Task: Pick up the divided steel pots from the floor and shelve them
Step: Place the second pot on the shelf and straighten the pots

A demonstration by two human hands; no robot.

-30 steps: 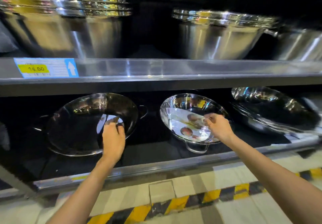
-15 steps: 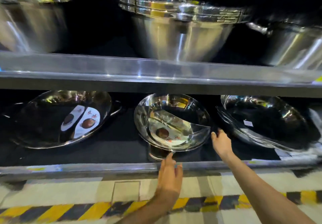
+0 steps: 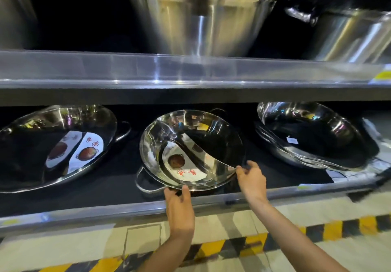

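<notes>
The middle divided pot (tilted, on the lower shelf) is gripped at its near rim by left hand and right hand.

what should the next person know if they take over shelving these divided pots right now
Left hand: pinching the front rim of the middle divided pot, thumb on top.
Right hand: fingertips at that pot's right rim; a firm grip cannot be confirmed.
Pots: the middle one sits tilted on the lower shelf, propped on another pot's handle. The left divided pot and the right stack lean on the same shelf.
Done: three positions filled.
Left: settle the middle pot; no floor pots in view.
</notes>
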